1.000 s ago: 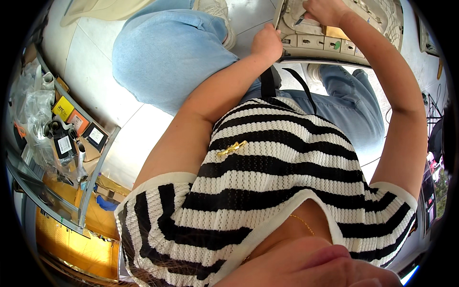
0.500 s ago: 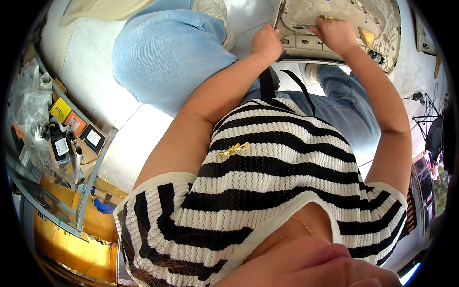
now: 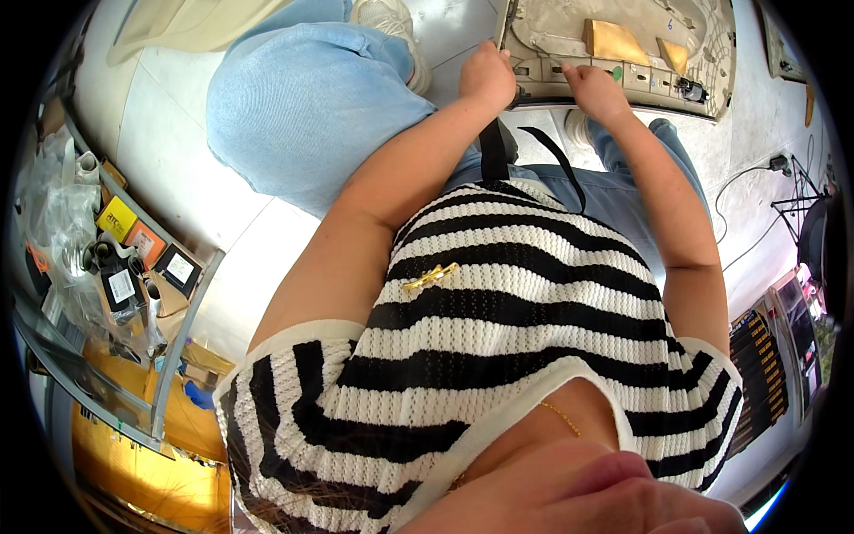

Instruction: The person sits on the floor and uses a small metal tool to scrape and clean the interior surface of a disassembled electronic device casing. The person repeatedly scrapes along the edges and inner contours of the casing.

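A beige car door panel (image 3: 654, 82) lies at the top of the view, its ribbed back facing up. My left hand (image 3: 487, 75) is closed on the panel's left edge near its corner. Over the near strip of the panel is my right hand (image 3: 598, 94), its fingers bent and pinched close to a small slot. Whatever those fingers hold is too hidden to make out. Two yellowish foam pads (image 3: 616, 42) sit on the panel beyond my right hand. A small dark motor-like part (image 3: 690, 90) is fixed near the right corner.
At the left, a glass-sided shelf unit (image 3: 182, 343) holds clear plastic bags and small boxes (image 3: 117, 218). A beige curved plastic piece (image 3: 182, 27) lies at the upper left. A black cable (image 3: 743, 173) and a thin-legged black stand (image 3: 798, 203) are at the right.
My right hand has drawn back toward the panel's near edge, uncovering the larger foam pad. The knife-like silver blade seen in it earlier no longer shows. My left hand stays on the edge.
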`<state>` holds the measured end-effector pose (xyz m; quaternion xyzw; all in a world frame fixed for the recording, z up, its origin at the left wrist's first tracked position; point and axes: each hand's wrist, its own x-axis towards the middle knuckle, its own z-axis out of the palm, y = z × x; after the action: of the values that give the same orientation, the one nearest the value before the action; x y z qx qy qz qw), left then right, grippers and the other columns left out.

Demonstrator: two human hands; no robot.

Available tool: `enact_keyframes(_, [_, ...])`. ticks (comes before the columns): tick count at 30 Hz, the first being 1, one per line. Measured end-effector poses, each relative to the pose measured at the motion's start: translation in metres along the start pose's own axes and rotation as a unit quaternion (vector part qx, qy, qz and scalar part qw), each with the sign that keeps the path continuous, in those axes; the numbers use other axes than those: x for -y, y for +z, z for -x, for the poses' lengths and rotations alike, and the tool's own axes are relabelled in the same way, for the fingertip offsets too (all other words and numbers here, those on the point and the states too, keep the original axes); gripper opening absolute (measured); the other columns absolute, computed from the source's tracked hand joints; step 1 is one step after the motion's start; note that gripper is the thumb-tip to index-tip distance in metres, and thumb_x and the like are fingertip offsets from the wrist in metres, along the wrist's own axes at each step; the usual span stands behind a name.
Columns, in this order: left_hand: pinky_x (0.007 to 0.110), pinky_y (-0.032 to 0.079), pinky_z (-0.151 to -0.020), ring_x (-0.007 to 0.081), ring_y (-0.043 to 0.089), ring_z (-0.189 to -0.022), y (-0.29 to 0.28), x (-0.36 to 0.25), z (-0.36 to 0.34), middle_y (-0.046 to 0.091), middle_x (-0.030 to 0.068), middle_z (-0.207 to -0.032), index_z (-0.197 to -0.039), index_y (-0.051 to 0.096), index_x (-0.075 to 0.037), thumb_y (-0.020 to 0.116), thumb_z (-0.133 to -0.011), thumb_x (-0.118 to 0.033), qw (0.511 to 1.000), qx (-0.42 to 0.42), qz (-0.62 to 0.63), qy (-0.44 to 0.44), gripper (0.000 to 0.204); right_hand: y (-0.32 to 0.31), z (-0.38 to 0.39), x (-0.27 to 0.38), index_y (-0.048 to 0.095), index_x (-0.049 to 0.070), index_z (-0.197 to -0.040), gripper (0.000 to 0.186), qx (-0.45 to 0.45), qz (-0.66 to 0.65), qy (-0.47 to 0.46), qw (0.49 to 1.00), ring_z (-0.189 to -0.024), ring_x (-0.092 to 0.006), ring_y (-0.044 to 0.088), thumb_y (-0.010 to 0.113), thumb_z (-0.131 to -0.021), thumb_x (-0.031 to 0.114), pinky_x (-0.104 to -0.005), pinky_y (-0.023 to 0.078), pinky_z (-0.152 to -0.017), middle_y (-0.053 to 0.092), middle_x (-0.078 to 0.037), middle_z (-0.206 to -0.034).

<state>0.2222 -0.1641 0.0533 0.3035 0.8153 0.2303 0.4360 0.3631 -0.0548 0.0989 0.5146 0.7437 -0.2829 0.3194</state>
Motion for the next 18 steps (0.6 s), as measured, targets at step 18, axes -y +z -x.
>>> enact_keyframes(18, [0.050,0.044,-0.074,0.0420,0.058,-0.084,0.011,0.005,-0.004,0.061,0.0248,-0.084,-0.090,0.051,0.003,0.046,-0.091,-0.024,1.000,-0.009,0.002,-0.007,0.027,0.007,0.016,-0.001,0.062,0.005,-0.097,0.046,-0.031,0.025,0.012,0.999,-0.097,-0.0358,0.059,0.034,-0.094,0.042,-0.0460,0.046,-0.084,0.063,-0.019,-0.100])
